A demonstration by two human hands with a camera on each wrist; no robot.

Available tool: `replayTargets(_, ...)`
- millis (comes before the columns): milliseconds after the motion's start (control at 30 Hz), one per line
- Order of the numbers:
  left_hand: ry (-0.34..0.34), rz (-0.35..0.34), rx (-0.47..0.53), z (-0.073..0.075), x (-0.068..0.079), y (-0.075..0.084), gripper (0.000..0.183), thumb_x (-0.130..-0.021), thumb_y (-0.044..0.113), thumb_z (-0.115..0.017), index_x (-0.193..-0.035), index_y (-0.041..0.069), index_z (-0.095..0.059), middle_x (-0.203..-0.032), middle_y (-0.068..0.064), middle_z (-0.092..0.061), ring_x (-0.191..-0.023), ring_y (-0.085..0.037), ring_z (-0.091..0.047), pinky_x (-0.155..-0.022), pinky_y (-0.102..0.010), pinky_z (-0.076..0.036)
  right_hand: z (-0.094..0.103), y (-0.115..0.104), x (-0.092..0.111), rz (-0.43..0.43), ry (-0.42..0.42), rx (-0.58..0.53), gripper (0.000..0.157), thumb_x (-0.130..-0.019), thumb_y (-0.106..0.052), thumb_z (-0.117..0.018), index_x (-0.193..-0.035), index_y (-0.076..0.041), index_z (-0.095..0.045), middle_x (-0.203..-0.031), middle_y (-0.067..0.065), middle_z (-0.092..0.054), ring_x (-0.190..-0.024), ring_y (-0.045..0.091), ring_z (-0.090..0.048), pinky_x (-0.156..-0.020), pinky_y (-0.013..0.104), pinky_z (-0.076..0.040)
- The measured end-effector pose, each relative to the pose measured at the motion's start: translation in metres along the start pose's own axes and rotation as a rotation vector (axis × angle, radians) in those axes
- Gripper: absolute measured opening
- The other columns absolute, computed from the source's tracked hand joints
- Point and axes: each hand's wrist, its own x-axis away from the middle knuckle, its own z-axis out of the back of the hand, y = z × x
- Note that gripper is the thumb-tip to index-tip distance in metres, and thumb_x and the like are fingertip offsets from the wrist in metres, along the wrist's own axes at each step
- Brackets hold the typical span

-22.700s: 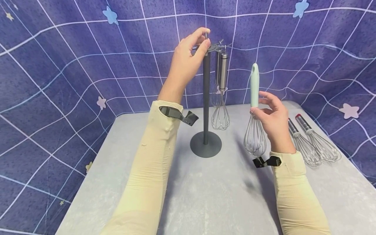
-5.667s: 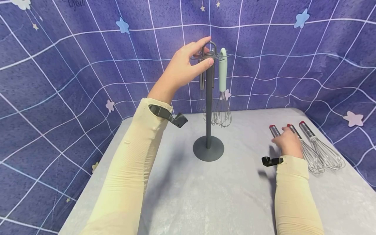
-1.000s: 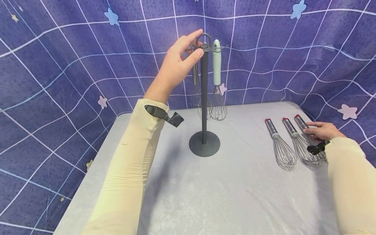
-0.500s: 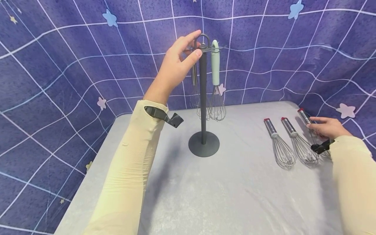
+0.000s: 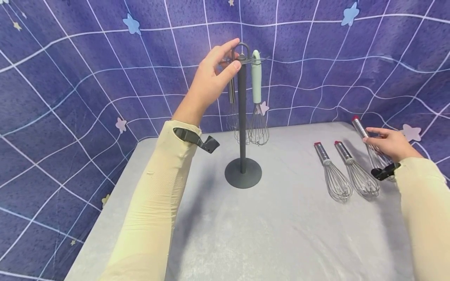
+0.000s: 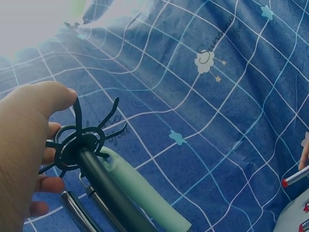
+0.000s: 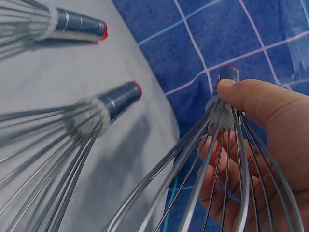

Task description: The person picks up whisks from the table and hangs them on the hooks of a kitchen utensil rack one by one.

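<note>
My left hand (image 5: pixel 212 74) holds the top of a dark grey utensil stand (image 5: pixel 242 125), its thumb and fingers at the ring of hooks (image 6: pixel 79 145). From those hooks hang a whisk with a mint green handle (image 5: pixel 257 84) and steel-handled whisks (image 5: pixel 231 91), partly hidden behind the pole and hand. At the far right, my right hand (image 5: pixel 395 143) pinches a red-tipped steel whisk (image 5: pixel 359 127) near the bottom of its handle. Its handle points up, tilted left, and its wires overlap the fingers in the right wrist view.
Two more red-tipped whisks, a left one (image 5: pixel 337 181) and a right one (image 5: pixel 362 177), lie side by side on the grey table (image 5: pixel 281 234). A purple cloth (image 5: pixel 316 78) with a white grid and stars hangs behind the table.
In the last second, the right hand has raised the rightmost whisk from the table. The mint whisk, in the right hand 22.7 seconds ago, hangs on the stand. The left hand stays at the top.
</note>
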Motion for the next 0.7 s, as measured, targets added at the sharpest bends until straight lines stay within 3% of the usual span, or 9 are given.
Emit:
replayTargets(67,0.001,0.003,0.002,0.000,0.000,0.000,0.054,-0.099,0.026,-0.059,-0.150,0.012,-0.049,-0.126,-0.004,-0.061,-0.106,-0.015,-0.051,-0.086,-0.027,-0.043,-0.001,-0.004,0.000,0.001,-0.002,-0.030,0.034,-0.095,-0.019,-0.073,-0.114,-0.043,-0.059,-0.073,-0.015,-0.055,-0.060,0.003,-0.052,-0.053,0.026,-0.051)
replayTargets(233,0.003,0.003,0.006,0.000,0.001,0.000,0.054,-0.099,0.026,-0.059,-0.150,0.014,-0.049,-0.126,-0.005,-0.060,-0.106,-0.015,-0.052,-0.087,-0.028,-0.043,-0.004,-0.016,0.000,-0.004,0.000,-0.032,0.044,-0.096,-0.023,-0.072,-0.137,-0.020,-0.055,-0.078,-0.023,-0.061,-0.068,0.000,-0.058,-0.057,0.026,-0.054)
replayTargets(367,0.004,0.011,0.012,0.000,0.002,0.001,0.054,-0.099,0.026,-0.059,-0.150,0.014,-0.049,-0.126,-0.004,-0.060,-0.107,-0.015,-0.052,-0.087,-0.028,-0.044,-0.007,-0.024,0.000,0.006,0.014,-0.038,0.053,-0.096,-0.024,-0.072,-0.142,-0.011,-0.051,-0.078,-0.026,-0.063,-0.069,-0.002,-0.059,-0.058,0.025,-0.054)
replayTargets(700,0.007,0.001,0.029,-0.002,0.001,-0.002,0.054,-0.099,0.027,-0.059,-0.150,0.014,-0.049,-0.126,-0.005,-0.059,-0.107,-0.017,-0.053,-0.087,-0.029,-0.045,-0.013,-0.036,0.002,0.106,0.085,-0.053,0.048,-0.096,-0.017,-0.071,-0.140,-0.013,-0.052,-0.078,-0.025,-0.062,-0.064,0.000,-0.058,-0.052,0.022,-0.049)
